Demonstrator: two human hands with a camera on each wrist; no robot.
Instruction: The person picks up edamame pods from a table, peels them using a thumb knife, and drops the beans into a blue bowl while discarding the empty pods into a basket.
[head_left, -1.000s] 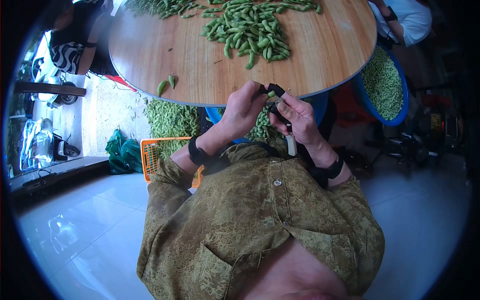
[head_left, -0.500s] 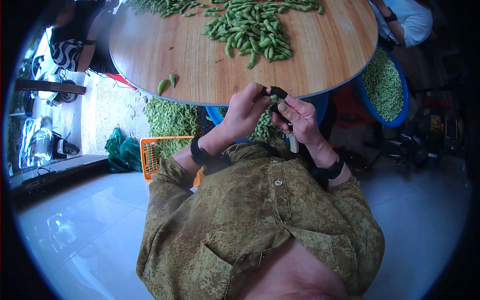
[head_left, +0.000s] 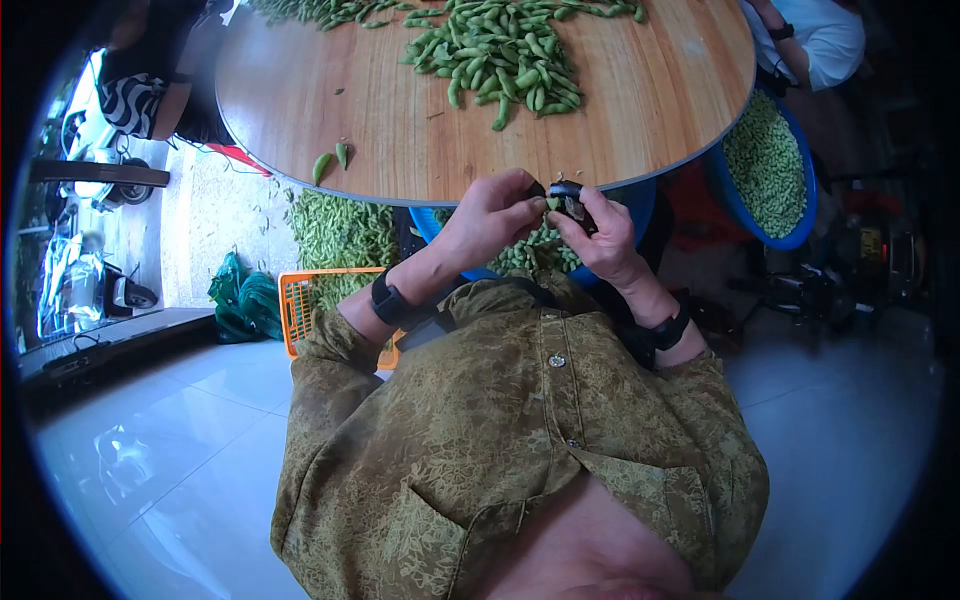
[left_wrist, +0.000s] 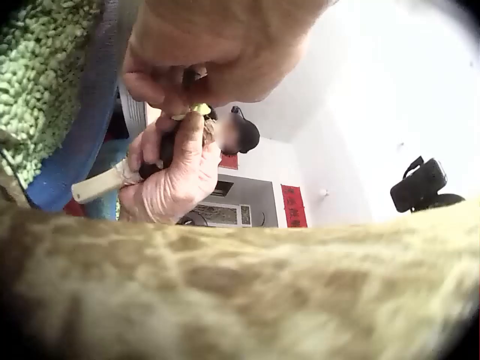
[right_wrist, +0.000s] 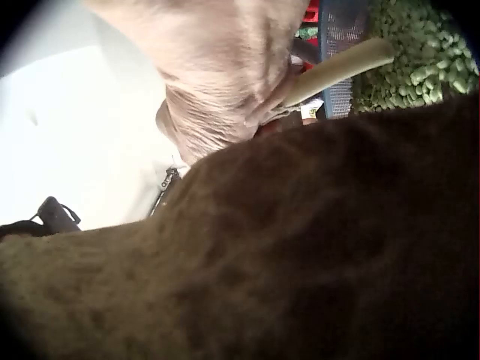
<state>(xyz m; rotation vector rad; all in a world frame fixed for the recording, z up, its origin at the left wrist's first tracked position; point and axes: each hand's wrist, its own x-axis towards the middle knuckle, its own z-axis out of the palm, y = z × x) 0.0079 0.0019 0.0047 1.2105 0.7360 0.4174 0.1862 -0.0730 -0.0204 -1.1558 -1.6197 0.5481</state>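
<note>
My left hand (head_left: 497, 212) pinches a small green bean pod (left_wrist: 201, 109) between thumb and fingertips, over the near table edge. Meeting it fingertip to fingertip is my right hand (head_left: 610, 245), its thumb right at the pod. My right fingers curl round a tool with a cream handle (left_wrist: 105, 184), which also sticks out below the palm in the right wrist view; its working end is hidden. Dark wraps cover some fingers. Beneath both hands, a blue basin (head_left: 428, 224) holds shelled green beans (head_left: 540, 252).
Green pods (head_left: 500, 60) are heaped on the round wooden table (head_left: 340, 120). Two loose pods lie near its left edge. An orange basket (head_left: 297, 310) and a pile of pods (head_left: 345, 240) are at left. A second blue basin (head_left: 808, 190) of beans stands right. Two other people sit across.
My right hand has turned, and the cream handle has dropped out of sight in the head view. My left thumb now reaches toward the right fingertips. The heap has stayed put.
</note>
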